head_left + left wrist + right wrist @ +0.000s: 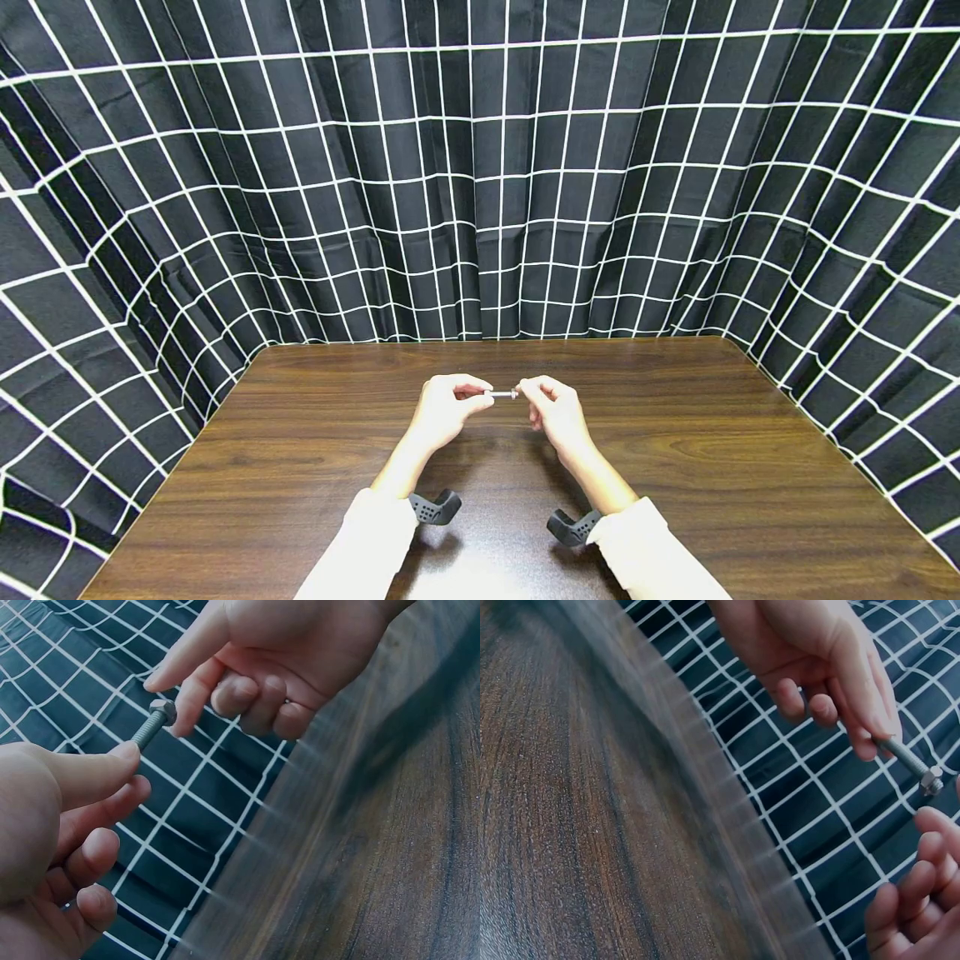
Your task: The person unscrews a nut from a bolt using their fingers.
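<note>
Left hand (442, 410) pinched the bolt (150, 730) over the table (337, 425), we saw; right hand (557, 414), relaxed, hung by its nut (931, 780), contact unclear. A slack pinch, we reckoned, risked dropping it, nut & all. Long axis ran L-to-R in head view, nut end pointing R.

No readable text, label, brand, number or sign in any view.
</note>
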### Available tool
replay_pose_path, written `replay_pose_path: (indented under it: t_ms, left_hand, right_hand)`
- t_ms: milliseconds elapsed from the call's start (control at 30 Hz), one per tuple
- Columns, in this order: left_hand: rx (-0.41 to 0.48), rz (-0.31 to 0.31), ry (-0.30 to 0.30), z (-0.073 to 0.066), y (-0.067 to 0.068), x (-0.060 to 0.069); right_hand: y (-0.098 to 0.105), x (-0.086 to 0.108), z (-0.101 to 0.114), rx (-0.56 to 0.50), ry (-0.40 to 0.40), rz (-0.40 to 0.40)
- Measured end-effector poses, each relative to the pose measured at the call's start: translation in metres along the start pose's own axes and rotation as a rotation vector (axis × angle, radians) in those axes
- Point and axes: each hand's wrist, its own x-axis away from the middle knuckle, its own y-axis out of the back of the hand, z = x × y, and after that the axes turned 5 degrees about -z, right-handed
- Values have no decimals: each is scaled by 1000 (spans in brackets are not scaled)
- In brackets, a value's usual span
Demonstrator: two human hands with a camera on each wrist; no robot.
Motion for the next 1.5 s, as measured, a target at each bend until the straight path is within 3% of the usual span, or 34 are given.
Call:
replay_pose_path:
  t_ms: [367, 733, 967, 1500]
  left_hand:
    - [-6, 32, -30, -2, 0, 2]
    - [-10, 33, -36, 1, -2, 0]
    - [12, 29, -22, 1, -1, 1]
    - [21, 19, -7, -1, 1, 0]
  right_hand:
    - [-3, 15, 29, 165, -56, 98]
    - [-1, 13, 25, 96, -41, 129]
    - [0, -1, -8, 103, 6, 105]
    - [0, 1, -6, -15, 11, 127]
